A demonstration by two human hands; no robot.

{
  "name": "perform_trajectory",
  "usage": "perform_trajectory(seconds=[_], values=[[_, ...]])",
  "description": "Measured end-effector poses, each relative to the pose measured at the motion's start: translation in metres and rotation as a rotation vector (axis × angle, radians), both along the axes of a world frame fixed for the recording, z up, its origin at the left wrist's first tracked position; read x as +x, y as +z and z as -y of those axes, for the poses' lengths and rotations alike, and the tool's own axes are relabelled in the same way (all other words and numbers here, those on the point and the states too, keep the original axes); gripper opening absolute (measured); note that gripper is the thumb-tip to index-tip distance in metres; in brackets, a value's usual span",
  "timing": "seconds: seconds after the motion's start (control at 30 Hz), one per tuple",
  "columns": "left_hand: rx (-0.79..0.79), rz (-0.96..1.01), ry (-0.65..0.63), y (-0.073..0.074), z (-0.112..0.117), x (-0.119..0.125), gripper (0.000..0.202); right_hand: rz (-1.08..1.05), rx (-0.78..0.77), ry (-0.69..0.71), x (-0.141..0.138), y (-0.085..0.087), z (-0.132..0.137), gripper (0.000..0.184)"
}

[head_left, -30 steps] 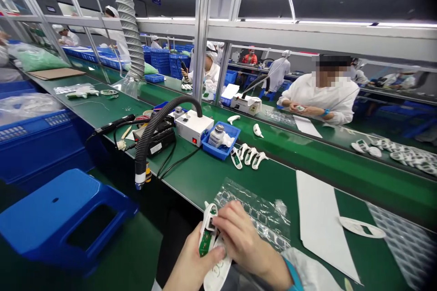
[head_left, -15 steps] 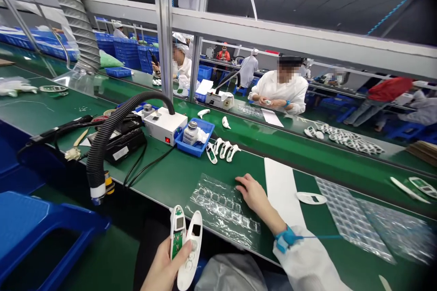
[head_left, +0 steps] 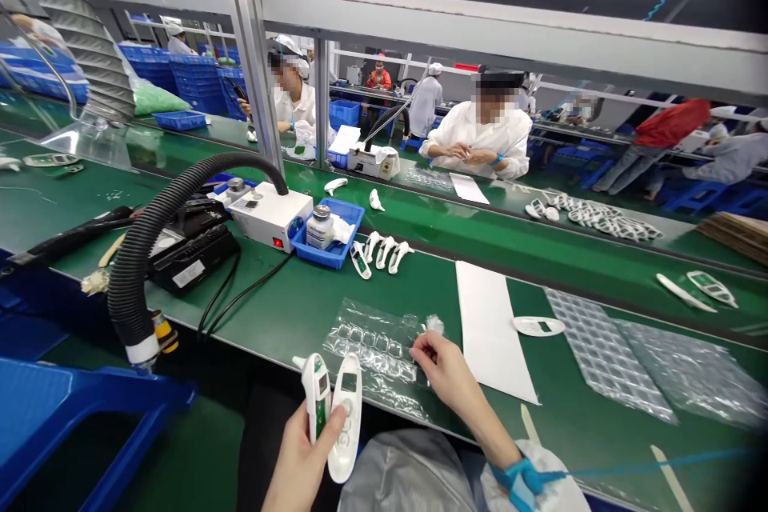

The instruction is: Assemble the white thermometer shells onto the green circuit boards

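Note:
My left hand (head_left: 312,448) is closed round two parts of a white handheld thermometer. One is a body half (head_left: 317,392) with a green circuit board and small screen. Beside it is the white cover half (head_left: 346,416), with a dark window and round buttons. Over the table, my right hand (head_left: 441,364) pinches at the right edge of a clear plastic sheet (head_left: 372,348) that carries rows of small clear squares. What exactly lies between the fingertips is partly hidden. Just behind those fingers is a crumpled clear scrap (head_left: 434,325).
White paper (head_left: 489,328), a cover half (head_left: 538,326) and bubbled plastic sheets (head_left: 606,352) lie to the right. Several thermometer bodies (head_left: 384,250) stand behind, near a blue tray (head_left: 330,248) with a bottle. A black hose (head_left: 135,256) arches at left. Co-workers sit across the belt.
My right hand has gone from spread fingers above the sheet to a pinch at its right edge. The thermometer halves in my left hand have turned slightly. The view has shifted.

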State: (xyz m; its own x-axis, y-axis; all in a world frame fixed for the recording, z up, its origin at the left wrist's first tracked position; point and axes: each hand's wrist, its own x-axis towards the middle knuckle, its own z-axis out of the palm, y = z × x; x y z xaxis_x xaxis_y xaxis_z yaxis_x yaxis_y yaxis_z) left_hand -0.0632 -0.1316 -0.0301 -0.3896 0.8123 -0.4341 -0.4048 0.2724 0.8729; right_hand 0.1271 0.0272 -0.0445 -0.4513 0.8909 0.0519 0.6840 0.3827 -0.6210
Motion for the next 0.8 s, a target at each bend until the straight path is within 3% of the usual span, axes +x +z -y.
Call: perform_trajectory(seconds=[0.2,0.33,0.43,0.8], values=[[-0.039,-0.023,0.015,-0.003,-0.002,0.004,0.038,-0.205,0.233,-0.018,-0.008,0.022,0.024,0.016],[-0.027,-0.066,0.003,-0.007,-0.002,0.005,0.035,-0.412,-0.035,0.103,-0.027,0.041,0.039,0.018],[-0.023,-0.106,-0.005,-0.01,-0.003,0.005,0.036,-0.436,-0.16,0.166,-0.044,0.047,0.048,0.016],[-0.035,-0.166,0.003,-0.009,0.0,0.005,0.039,-0.328,-0.106,0.182,-0.066,0.039,0.06,0.014]])
